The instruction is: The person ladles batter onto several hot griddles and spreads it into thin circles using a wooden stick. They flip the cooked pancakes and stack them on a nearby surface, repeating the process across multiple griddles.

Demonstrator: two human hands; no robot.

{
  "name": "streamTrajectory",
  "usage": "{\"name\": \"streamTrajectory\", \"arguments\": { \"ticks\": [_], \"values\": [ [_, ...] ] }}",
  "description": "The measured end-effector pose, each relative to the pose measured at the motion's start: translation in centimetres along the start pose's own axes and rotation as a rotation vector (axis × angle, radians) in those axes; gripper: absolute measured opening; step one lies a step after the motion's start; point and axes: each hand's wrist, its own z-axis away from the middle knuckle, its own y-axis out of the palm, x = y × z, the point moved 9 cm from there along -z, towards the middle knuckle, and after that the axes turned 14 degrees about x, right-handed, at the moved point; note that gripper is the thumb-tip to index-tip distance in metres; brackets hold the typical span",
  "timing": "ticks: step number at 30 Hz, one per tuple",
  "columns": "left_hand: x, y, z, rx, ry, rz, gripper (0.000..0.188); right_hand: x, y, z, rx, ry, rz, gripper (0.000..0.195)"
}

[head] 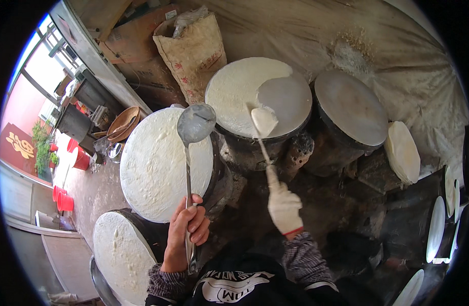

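My left hand [188,225], bare, is closed around the handle of a metal ladle [196,123], whose bowl hangs over the edge of a round griddle covered by a pale, bubbled batter sheet [163,164]. In a white knit glove, my right hand [284,208] grips the handle of a batter-coated spreader [264,120]. Its head lies on the round griddle ahead [290,101], where wet batter [234,90] covers the left and upper part and bare metal shows at the right. Another batter sheet [121,256] lies on a griddle at the lower left.
A bare round griddle [351,107] stands at the right, beside a stack of pale flatbreads [402,153]. A woven sack [192,53] stands behind the griddles. Red buckets [79,157] and a wicker basket [123,123] are at the left. More round griddles [436,229] line the right edge.
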Motion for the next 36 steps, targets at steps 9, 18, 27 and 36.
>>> {"name": "streamTrajectory", "arguments": {
  "ticks": [9,18,27,36],
  "values": [
    [1.8,1.8,-1.9,0.034,-0.011,0.028,0.015,-2.9,0.4,-0.7,0.011,-0.098,-0.093,0.077],
    [3.3,4.5,-4.1,0.011,-0.002,0.039,0.016,-8.4,2.7,-2.3,0.107,-0.098,-0.23,0.077],
    [3.5,6.7,-5.5,-0.067,0.022,0.016,0.014,-7.3,-0.3,-1.0,-0.145,-0.121,0.294,0.074],
    [4.7,7.1,-6.0,-0.093,0.094,0.038,0.019,-15.6,5.7,-2.1,0.132,-0.059,-0.386,0.075]
  ]
}}
